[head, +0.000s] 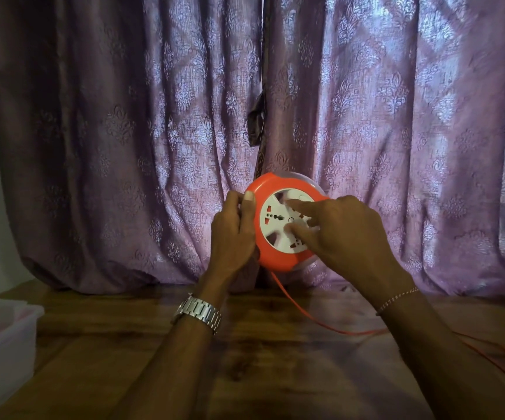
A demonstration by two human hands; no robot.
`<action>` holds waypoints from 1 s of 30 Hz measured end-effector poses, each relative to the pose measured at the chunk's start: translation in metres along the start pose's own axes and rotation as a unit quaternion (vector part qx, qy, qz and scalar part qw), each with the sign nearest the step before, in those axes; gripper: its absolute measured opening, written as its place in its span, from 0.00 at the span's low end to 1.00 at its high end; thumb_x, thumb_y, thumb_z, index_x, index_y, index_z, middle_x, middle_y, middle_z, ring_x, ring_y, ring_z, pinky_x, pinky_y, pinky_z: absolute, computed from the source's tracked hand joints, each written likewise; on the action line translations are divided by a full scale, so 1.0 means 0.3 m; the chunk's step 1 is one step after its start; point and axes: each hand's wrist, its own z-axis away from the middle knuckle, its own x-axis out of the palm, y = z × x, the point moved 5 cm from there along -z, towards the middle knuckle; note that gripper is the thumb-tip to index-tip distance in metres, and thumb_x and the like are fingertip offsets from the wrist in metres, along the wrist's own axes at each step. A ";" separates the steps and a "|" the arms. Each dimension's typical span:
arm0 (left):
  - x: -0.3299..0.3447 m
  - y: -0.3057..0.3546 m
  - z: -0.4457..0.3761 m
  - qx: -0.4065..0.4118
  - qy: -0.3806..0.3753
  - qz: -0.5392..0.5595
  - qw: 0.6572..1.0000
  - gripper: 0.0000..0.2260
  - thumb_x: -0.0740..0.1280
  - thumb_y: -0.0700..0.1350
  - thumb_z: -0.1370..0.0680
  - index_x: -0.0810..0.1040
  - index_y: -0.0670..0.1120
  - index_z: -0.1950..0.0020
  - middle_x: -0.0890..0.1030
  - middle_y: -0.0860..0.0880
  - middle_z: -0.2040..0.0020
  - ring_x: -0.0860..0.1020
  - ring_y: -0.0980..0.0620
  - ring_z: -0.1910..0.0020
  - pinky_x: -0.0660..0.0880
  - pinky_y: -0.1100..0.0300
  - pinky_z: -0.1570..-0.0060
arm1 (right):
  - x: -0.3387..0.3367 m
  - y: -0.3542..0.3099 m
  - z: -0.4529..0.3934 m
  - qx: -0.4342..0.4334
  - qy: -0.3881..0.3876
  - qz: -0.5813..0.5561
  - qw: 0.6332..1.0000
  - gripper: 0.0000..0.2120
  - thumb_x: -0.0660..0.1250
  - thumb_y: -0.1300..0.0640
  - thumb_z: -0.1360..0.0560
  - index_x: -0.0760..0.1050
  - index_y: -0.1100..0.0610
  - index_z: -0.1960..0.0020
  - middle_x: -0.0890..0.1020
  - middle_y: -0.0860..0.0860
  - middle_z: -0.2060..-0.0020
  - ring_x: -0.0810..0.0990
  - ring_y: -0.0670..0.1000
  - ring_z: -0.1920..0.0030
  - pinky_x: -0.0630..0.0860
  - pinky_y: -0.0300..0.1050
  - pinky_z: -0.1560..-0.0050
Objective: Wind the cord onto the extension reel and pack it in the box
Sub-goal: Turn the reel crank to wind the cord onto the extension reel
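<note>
Head view puts the extension reel [284,222] at mid-frame, lifted above the desk [260,359] and held up before the curtain [124,131]. Its orange housing faces the camera, with a white socket plate set into it and a pale back disc showing along the upper right rim.

The left hand [234,234] grips the reel's left edge, thumb laid over the front of the orange rim and fingers curled behind it. The right hand [342,231] reaches across the white plate from the right; its index finger and another finger stretch out and press on the plate near the centre, while the rest of that hand looks loosely bent, though motion blur makes this hard to judge.

An orange cord [293,301] leaves the bottom of the reel, drops to the desk, passes behind the right forearm and trails off toward the lower right edge.

A metal watch [198,313] sits on the left wrist and a thin bracelet [396,300] on the right.

At the left edge a translucent plastic box [3,334] rests on the wooden desk, well apart from the reel. The purple patterned curtain hangs behind everything, its hem touching the desk's far side.
</note>
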 end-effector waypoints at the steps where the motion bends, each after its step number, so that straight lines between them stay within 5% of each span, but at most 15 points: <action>1: 0.001 -0.002 0.000 0.001 -0.001 0.001 1.000 0.14 0.55 0.56 0.16 0.66 0.54 0.60 0.72 0.53 0.71 0.71 0.55 0.72 0.71 0.48 0.69 | -0.014 0.002 -0.003 0.005 0.005 0.000 1.000 0.16 0.65 0.39 0.27 0.77 0.38 0.40 0.86 0.49 0.59 0.81 0.58 0.55 0.75 0.48 0.60; 4: 0.006 -0.004 0.002 0.004 0.002 -0.002 1.000 0.14 0.55 0.56 0.16 0.66 0.54 0.60 0.72 0.54 0.72 0.70 0.58 0.73 0.68 0.52 0.70 | -0.053 -0.005 -0.016 -0.018 0.044 0.007 0.999 0.09 0.73 0.55 0.31 0.84 0.45 0.53 0.85 0.51 0.59 0.78 0.58 0.57 0.74 0.49 0.62; 6: 0.007 -0.002 0.003 0.006 0.006 -0.002 1.000 0.14 0.55 0.56 0.16 0.66 0.55 0.61 0.72 0.54 0.72 0.71 0.58 0.73 0.67 0.54 0.70 | -0.033 -0.026 -0.020 -0.084 -0.009 0.003 0.996 0.15 0.73 0.64 0.35 0.85 0.47 0.55 0.84 0.48 0.48 0.74 0.57 0.51 0.73 0.50 0.59; 10: 0.008 -0.004 0.001 0.002 -0.003 0.013 1.000 0.14 0.55 0.57 0.16 0.67 0.54 0.60 0.73 0.54 0.71 0.71 0.57 0.72 0.71 0.50 0.69 | -0.006 -0.050 -0.012 -0.158 -0.112 -0.025 0.981 0.22 0.77 0.61 0.39 0.83 0.41 0.50 0.75 0.48 0.33 0.63 0.53 0.41 0.70 0.52 0.51; 14: 0.004 -0.003 -0.007 -0.004 -0.010 0.041 0.999 0.14 0.56 0.58 0.17 0.68 0.53 0.60 0.72 0.53 0.70 0.71 0.51 0.69 0.73 0.39 0.66 | 0.017 -0.067 -0.004 -0.163 -0.169 0.005 0.972 0.28 0.74 0.57 0.39 0.79 0.37 0.42 0.68 0.53 0.28 0.68 0.60 0.38 0.67 0.55 0.45; 20: 0.001 0.006 -0.007 -0.007 -0.016 0.029 0.999 0.14 0.56 0.58 0.17 0.69 0.53 0.59 0.74 0.53 0.69 0.74 0.51 0.69 0.75 0.40 0.66 | 0.007 -0.076 0.006 -0.157 -0.113 0.063 0.979 0.24 0.58 0.53 0.35 0.79 0.36 0.44 0.72 0.55 0.32 0.74 0.61 0.43 0.68 0.54 0.53; 25: -0.003 0.012 -0.008 -0.003 -0.013 0.027 1.000 0.16 0.55 0.58 0.17 0.70 0.49 0.57 0.75 0.48 0.67 0.77 0.42 0.65 0.75 0.38 0.63 | 0.018 -0.074 0.005 -0.141 -0.090 0.089 0.982 0.25 0.59 0.54 0.32 0.74 0.34 0.39 0.73 0.57 0.36 0.73 0.61 0.41 0.68 0.53 0.53; 30: 0.000 0.034 0.002 0.008 0.000 0.021 1.000 0.15 0.56 0.56 0.16 0.68 0.49 0.58 0.72 0.52 0.70 0.70 0.54 0.70 0.73 0.41 0.66 | 0.016 -0.037 -0.003 -0.037 -0.027 0.036 0.998 0.27 0.66 0.41 0.34 0.71 0.34 0.35 0.81 0.54 0.55 0.80 0.57 0.55 0.74 0.50 0.58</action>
